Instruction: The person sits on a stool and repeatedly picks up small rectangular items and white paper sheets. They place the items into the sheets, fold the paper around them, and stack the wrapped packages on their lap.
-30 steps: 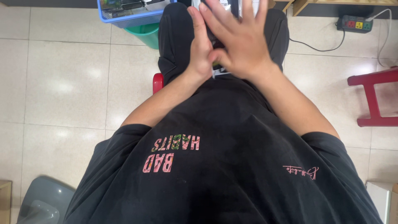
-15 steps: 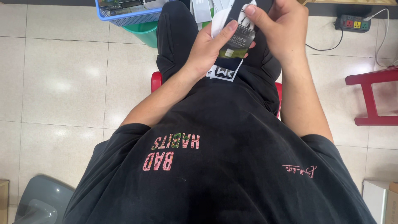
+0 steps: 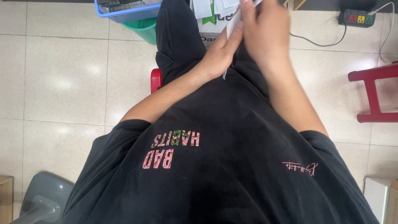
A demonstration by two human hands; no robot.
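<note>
White flat strip (image 3: 230, 36), long axis running one to seven o'clock, is pinched between left hand (image 3: 220, 54) thumb and closed right hand (image 3: 265, 33), both touching it.

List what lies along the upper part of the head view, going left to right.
Blue basket → green bin → left hand → right hand → power strip → red stool.
</note>
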